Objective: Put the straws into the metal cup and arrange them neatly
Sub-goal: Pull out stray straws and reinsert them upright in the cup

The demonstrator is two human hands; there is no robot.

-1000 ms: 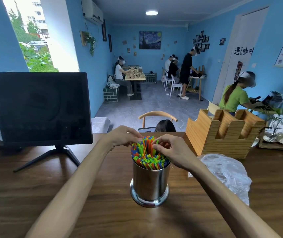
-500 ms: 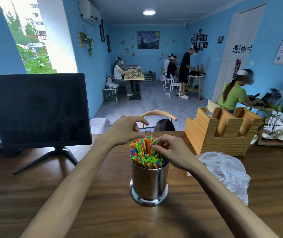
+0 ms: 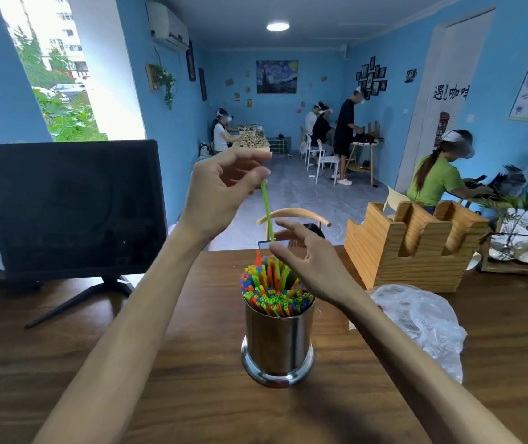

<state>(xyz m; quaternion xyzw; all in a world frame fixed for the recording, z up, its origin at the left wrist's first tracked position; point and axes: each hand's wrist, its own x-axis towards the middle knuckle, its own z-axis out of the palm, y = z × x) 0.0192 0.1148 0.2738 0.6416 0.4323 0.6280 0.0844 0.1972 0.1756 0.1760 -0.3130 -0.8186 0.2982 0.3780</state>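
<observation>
A shiny metal cup (image 3: 278, 344) stands on the wooden table (image 3: 192, 395), packed with many coloured straws (image 3: 275, 290) standing upright. My left hand (image 3: 221, 193) is raised above the cup and pinches the top end of one green straw (image 3: 267, 213), which hangs down toward the bundle. My right hand (image 3: 304, 254) hovers just behind the cup's straws with fingers loosely spread; its thumb and forefinger lie by the lower end of the green straw, which they partly hide.
A black monitor (image 3: 70, 206) on a stand occupies the table's left. A wooden holder (image 3: 413, 248) sits at the right rear, with a crumpled clear plastic bag (image 3: 422, 322) in front of it. Several people work farther back in the blue room.
My left hand rose from the straw tops, lifting a single green straw upward. My right hand lifted off the bundle and opened its fingers.
</observation>
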